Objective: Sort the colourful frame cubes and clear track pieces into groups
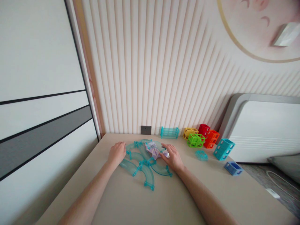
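Note:
Several see-through teal track pieces, curved and straight, lie joined by connectors on the table. My left hand [117, 153] is at their left side, fingers curled down at the end of a teal track piece [129, 167]; its fingertips are partly hidden. My right hand [172, 157] is at their right side, thumb and fingers apart around a connector and the right part of a purple-and-white patterned piece [153, 150]. That piece lies among the tracks. Below my right hand, a curved track [160, 169] bends outward. Another curved track [148, 176] points toward me.
By the wall stands a teal barred piece [170, 132]. At the right are yellow [189, 133], green [196, 140], red [203, 129], orange-red [211, 139], teal [223, 149] and blue [233, 168] open-frame blocks, plus a flat teal piece [201, 155]. A dark socket [146, 130] is on the wall.

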Available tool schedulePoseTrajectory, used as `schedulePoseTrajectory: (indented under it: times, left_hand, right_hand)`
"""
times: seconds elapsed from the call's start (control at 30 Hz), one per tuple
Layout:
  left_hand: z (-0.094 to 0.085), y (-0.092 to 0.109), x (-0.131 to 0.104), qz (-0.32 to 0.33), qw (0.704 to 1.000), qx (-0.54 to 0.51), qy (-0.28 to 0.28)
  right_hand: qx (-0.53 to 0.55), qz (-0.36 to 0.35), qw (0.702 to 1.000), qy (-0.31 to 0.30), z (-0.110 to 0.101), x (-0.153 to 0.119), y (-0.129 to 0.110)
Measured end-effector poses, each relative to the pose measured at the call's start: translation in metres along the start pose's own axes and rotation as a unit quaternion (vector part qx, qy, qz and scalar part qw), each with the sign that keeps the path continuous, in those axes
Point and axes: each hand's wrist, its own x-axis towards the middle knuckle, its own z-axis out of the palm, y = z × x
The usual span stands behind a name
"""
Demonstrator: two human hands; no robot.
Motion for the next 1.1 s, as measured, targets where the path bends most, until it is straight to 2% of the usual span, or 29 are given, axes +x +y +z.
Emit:
schedulePoseTrajectory:
  times: [0.13, 0.23, 0.6, 0.7, 0.87, 1.1]
  left_hand:
    - [-0.001, -0.020, 0.006, -0.028, 0.998, -0.024, -0.050]
    - [0.000, -0.027, 0.008, -0.026, 0.995, -0.050, -0.082]
    - [-0.003, -0.018, 0.001, -0.008, 0.990, -0.080, -0.115]
    - [-0.002, -0.015, -0.001, -0.009, 0.991, -0.082, -0.105]
    - [0.000, -0.012, -0.001, -0.020, 0.997, -0.056, -0.051]
    - [0.002, -0.009, 0.000, -0.037, 0.998, -0.034, -0.025]
  right_hand:
    - [0.003, 0.000, 1.000, -0.007, 0.000, 0.000, -0.001]
    - [0.005, 0.001, 1.000, -0.007, 0.001, 0.000, 0.000]
    - [-0.010, -0.001, 1.000, -0.001, -0.001, 0.001, -0.002]
    - [-0.008, -0.002, 1.000, -0.002, -0.001, 0.001, -0.001]
    - [-0.004, 0.000, 1.000, -0.006, 0.000, 0.000, 0.000]
    - [0.002, -0.001, 1.000, -0.008, -0.001, 0.001, -0.002]
